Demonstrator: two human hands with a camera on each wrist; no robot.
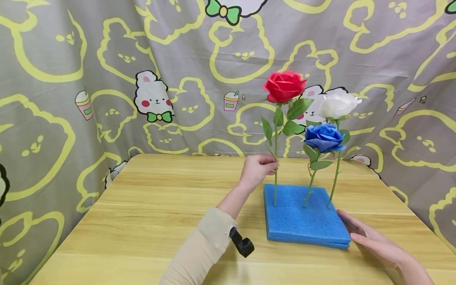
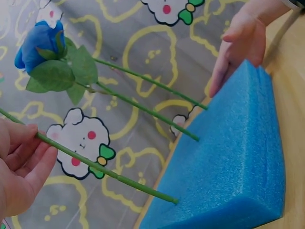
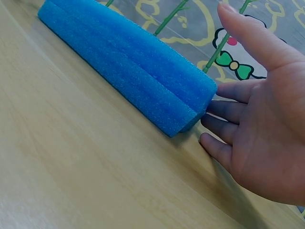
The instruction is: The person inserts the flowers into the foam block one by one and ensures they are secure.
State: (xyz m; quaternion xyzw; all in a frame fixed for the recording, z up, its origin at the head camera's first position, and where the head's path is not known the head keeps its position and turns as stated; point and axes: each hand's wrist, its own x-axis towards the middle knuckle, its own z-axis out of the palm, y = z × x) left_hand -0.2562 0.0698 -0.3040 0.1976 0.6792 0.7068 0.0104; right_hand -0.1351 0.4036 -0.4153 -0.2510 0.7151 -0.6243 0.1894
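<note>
My left hand (image 1: 257, 171) pinches the green stem of a red rose (image 1: 284, 86) between thumb and fingers, partway up. The lower end of that stem stands in a blue foam block (image 1: 306, 221), near its back left corner. A blue rose (image 1: 324, 137) and a white rose (image 1: 339, 105) stand in the same block to the right, the white one tilted rightward. At the block's right side is my right hand (image 1: 374, 241), its fingers extended. In the right wrist view the fingertips (image 3: 214, 106) lie right at the block's end, thumb raised.
The block sits on a light wooden table (image 1: 160, 213). Behind the table hangs a grey curtain (image 1: 192, 130) with yellow outlined bears. A black wrist-camera mount (image 1: 242, 242) sticks out from the left sleeve (image 1: 203, 245).
</note>
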